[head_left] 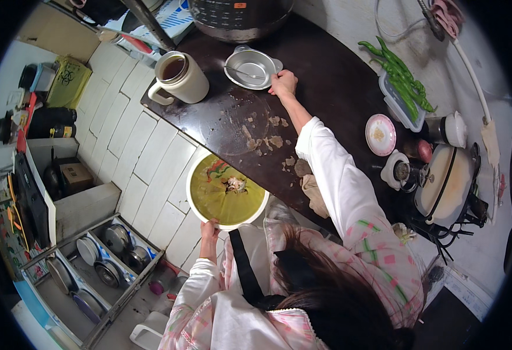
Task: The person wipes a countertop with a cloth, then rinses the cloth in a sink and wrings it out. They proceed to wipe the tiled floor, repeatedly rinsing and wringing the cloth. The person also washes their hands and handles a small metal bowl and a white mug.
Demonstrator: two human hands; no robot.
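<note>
Hands [283, 84] [210, 230] grasping — bowl [249, 61]; basin [209, 201]

silver bowl [251, 60] upright on tbl [332, 76], wht-rimmed basin [206, 201], yel inside, by tbl edge

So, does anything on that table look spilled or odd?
Yes: brownish flakes lie scattered on the dark tabletop, near the edge by the yellow-lined bin. They look odd against the smoother surface, like spilled scraps; I can't tell what they are.
</note>
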